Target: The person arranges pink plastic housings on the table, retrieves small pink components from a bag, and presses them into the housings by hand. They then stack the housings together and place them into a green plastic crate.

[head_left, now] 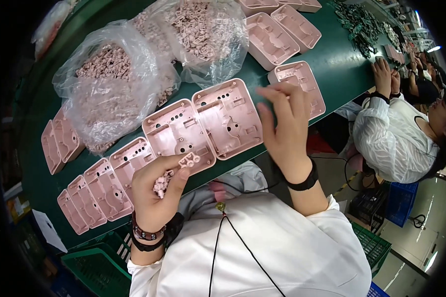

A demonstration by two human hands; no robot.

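From my distant seat I watch the left hand [156,190], just below and left of the frame's centre; its fingers are curled round a cluster of small pink pieces [162,184], which sit inside the grip and show between the fingers and the thumb; one more pink piece [189,160] stands out at the tips of the thumb and index finger – pinched there, at the upper right end of the grip, and overlapping in my view the lower part of the large pink housing [169,136] behind it.

The right hand [275,106], right of centre, is spread wide, thumb well apart from the forefinger; I see nothing in its grasp; it is nearest the right-hand pink housing [243,113] of the row, just beside that one's right edge – whether a fingertip touches it I cannot tell.

The row runs from lower left to centre, open sides up, along the green table [332,54]; a clear bag [101,94] of small pink parts lies at upper left, and another bag [208,49] at top centre.
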